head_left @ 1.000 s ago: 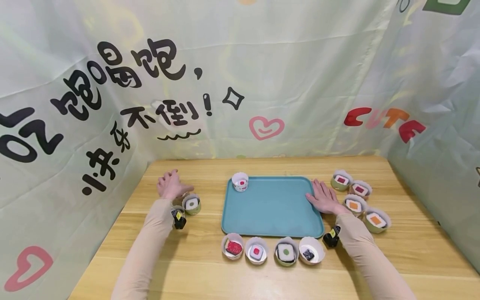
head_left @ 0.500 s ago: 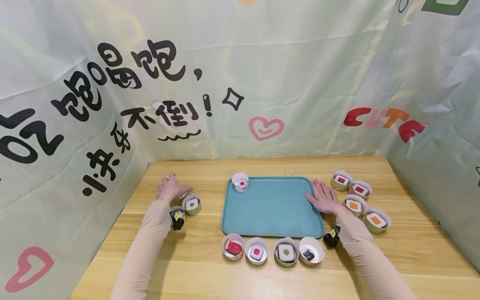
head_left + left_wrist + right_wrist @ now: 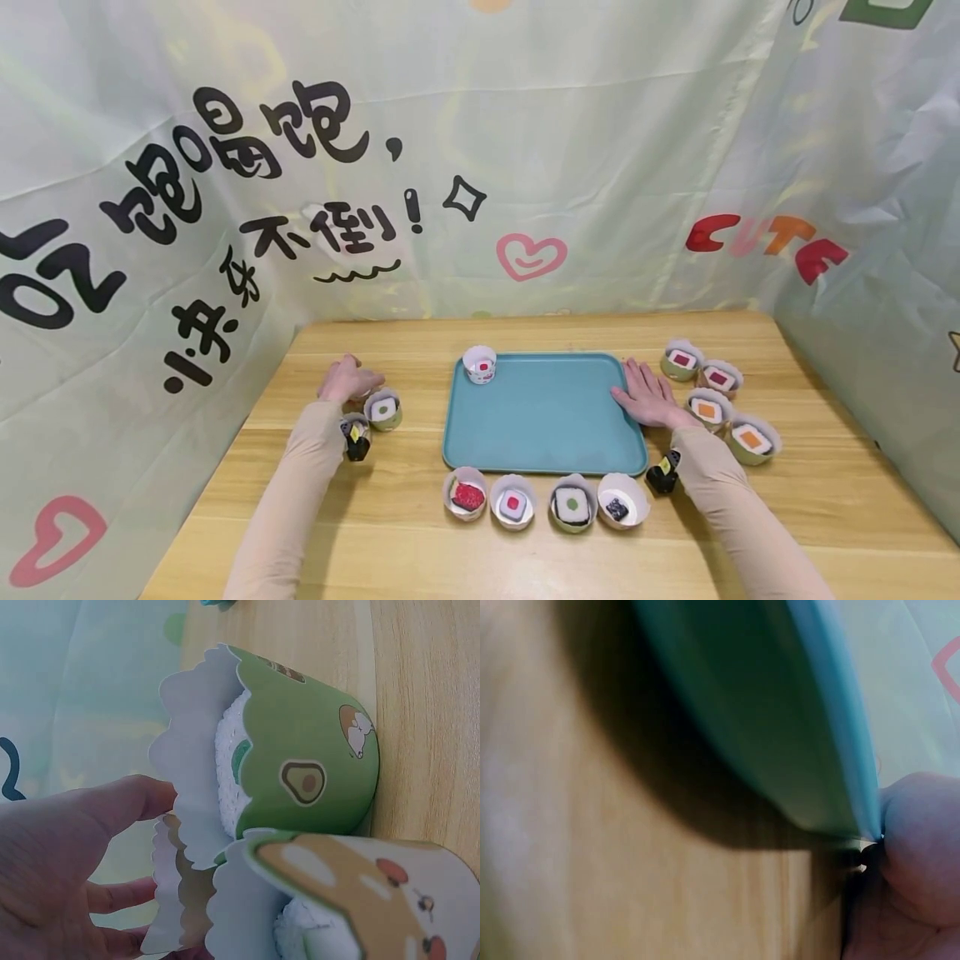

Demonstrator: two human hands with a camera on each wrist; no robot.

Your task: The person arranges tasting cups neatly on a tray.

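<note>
On the left, the person's left hand is down among a cluster of three paper cups, its thumb and fingers spread to either side of the far cup at the rim; whether they press tight on it I cannot tell. That cup stands off the tray, behind the green avocado cup and the dog-face cup, each with a rice piece inside. The blue tray comes next, and just one cup, the red-dot cup, stands on it, in its far left corner — so by that measure the work looks only a little way along. Close in front of the tray runs a row of four: a red-filled cup, a pink-dot cup, a green-dot cup and a cup with a small dark piece. The right hand lies over the tray's right edge, fingers straight and slightly apart, holding no cup. Farthest right, four cups with red- or orange-centred pieces stand on the table — making eleven off the tray in all, counting the far cup at the left fingers.
</note>
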